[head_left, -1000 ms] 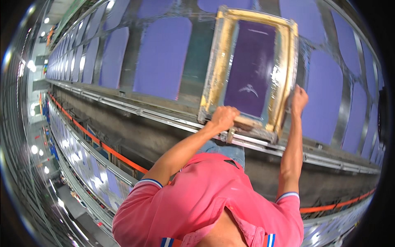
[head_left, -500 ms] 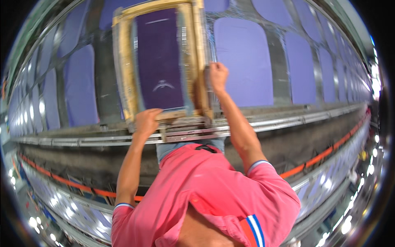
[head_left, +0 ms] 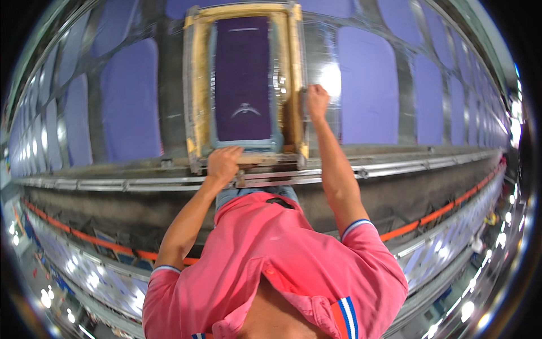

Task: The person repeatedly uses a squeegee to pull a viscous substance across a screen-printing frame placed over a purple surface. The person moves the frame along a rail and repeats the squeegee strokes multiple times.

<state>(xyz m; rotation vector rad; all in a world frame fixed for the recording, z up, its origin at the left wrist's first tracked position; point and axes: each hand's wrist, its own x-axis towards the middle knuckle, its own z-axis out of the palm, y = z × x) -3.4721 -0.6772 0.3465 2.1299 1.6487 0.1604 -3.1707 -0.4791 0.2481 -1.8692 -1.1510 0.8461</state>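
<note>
A wooden screen-printing frame [head_left: 199,85], yellowish with worn edges, lies across the long table in front of me. Its dark purple mesh window [head_left: 243,73] carries a pale curved mark near the close end and a short pale line at the far end. My left hand [head_left: 224,163] is closed over the frame's near edge, left of its middle. At the frame's right side, my right hand [head_left: 318,103] is closed on the outer rail; the exact grip is partly hidden by the fingers.
Lavender cut fabric panels [head_left: 368,85] lie in rows on the dark, shiny tabletop, both sides of the frame. A metal rail [head_left: 395,165] runs along the table's near edge. Behind me, an orange-red bar [head_left: 420,222] borders another long table with similar panels.
The frame and both hands appear farther right in the picture, and the frame looks slightly smaller and sharper. More tabletop shows between it and the right-hand panel. Both hands keep their hold.
</note>
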